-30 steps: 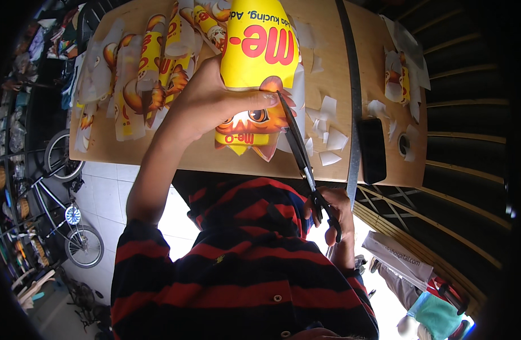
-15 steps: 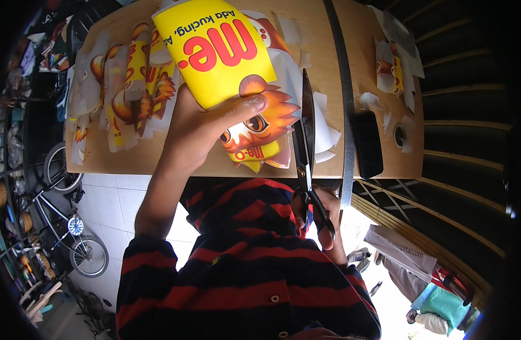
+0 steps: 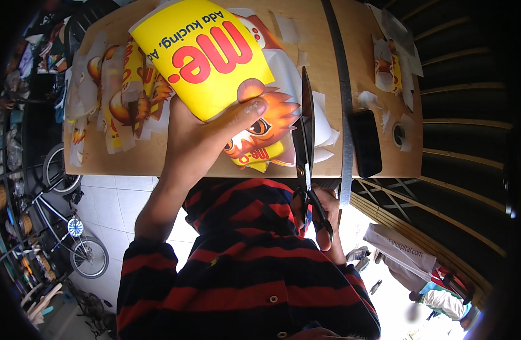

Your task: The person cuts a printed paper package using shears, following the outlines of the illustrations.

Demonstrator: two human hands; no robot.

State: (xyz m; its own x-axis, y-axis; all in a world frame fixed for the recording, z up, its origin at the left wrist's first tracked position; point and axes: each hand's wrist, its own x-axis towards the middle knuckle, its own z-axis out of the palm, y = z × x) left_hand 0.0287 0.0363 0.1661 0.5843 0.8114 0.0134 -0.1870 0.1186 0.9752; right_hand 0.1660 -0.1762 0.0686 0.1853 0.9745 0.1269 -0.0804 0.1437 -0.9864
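My left hand (image 3: 206, 130) is closed on a yellow printed sticker sheet (image 3: 209, 56), thumb across its front, lifted above the table. Red lettering fills its upper part, and an orange cartoon cat head forms its lower right edge. Gripped by the handles in my right hand (image 3: 325, 212) is a pair of black scissors (image 3: 304, 147), blades pointing away from me and parted. The blades stand right beside the cat's spiky fur edge; whether they touch it I cannot tell. White paper offcuts (image 3: 324, 133) lie behind and to the right of the blades.
Cut sticker pieces (image 3: 124, 96) overlap on the left of the wooden table (image 3: 243, 171). A long metal ruler (image 3: 344, 102) crosses it at the right, with a black phone (image 3: 367, 144) alongside. Farther right lie another rolled sticker (image 3: 388, 68) and a tape roll (image 3: 400, 134). A bicycle (image 3: 73, 226) stands at left.
My left hand has shifted and turned the sticker sheet slightly to the left, its top leaning farther left. The scissors have barely moved.
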